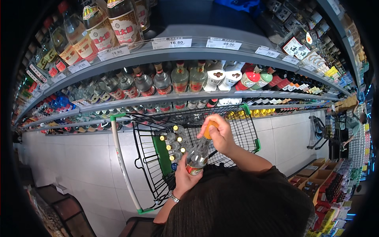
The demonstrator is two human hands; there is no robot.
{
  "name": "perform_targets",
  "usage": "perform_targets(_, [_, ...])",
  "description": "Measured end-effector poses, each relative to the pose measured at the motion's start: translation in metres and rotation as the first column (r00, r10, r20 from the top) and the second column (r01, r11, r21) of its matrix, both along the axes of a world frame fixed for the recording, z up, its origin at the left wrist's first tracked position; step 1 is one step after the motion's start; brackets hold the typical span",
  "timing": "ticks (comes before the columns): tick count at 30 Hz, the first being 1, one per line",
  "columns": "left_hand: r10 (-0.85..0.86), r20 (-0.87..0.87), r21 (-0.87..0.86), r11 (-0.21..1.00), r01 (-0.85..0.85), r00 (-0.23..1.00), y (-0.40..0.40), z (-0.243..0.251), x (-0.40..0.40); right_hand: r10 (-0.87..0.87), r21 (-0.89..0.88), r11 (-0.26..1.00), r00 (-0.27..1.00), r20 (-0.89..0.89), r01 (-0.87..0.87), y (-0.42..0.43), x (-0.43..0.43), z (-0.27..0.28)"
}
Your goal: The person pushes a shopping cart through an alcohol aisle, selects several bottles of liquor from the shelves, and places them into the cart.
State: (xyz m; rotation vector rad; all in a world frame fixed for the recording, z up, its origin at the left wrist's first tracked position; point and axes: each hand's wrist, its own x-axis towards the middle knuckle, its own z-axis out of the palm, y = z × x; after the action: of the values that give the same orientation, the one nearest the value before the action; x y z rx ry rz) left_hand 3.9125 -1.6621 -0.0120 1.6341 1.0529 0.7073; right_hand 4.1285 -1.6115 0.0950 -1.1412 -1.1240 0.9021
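Observation:
A clear glass bottle (195,158) with a red label is held tilted over the near side of a wire shopping cart (257,145). My left hand (186,177) grips the bottle's lower body beside its label. My right hand (220,134) is closed round the top of the neck, with an orange cloth or pad (211,129) between fingers and bottle; which of the two it is I cannot tell. Inside the cart, next to a green panel (160,151), stand several clear bottles (174,145) with yellow caps. A blue round cap (174,166) shows just left of my left hand.
Shelves of bottles run across the front, with price tags along the upper shelf edge (189,53). The cart's handle (121,157) is at the left. Dark display units (68,207) stand lower left, cartons (308,171) at the right. Another person (353,123) is at the far right, near another cart.

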Motion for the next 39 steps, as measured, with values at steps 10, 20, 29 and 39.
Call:
perform_targets(10, [-0.021, -0.060, 0.009, 1.000, 0.021, 0.998, 0.005, 0.000, -0.005, 0.111, -0.136, 0.983, 0.988, -0.111, -0.125, -0.002, 0.008, 0.000])
perform_targets(20, [0.009, -0.175, 0.137, 0.990, 0.015, 0.984, 0.012, 0.007, -0.010, 0.155, -0.131, 0.983, 0.970, 0.188, -0.131, -0.006, 0.025, 0.005])
perform_targets(29, [0.036, -0.241, 0.200, 0.980, 0.013, 0.970, 0.011, 0.005, -0.016, 0.111, -0.131, 0.988, 0.963, 0.245, -0.081, -0.008, 0.022, 0.006])
perform_targets(39, [0.059, -0.256, 0.224, 0.975, 0.000, 0.965, 0.011, 0.005, -0.018, 0.074, -0.088, 0.994, 0.976, 0.204, -0.057, -0.009, 0.019, 0.003])
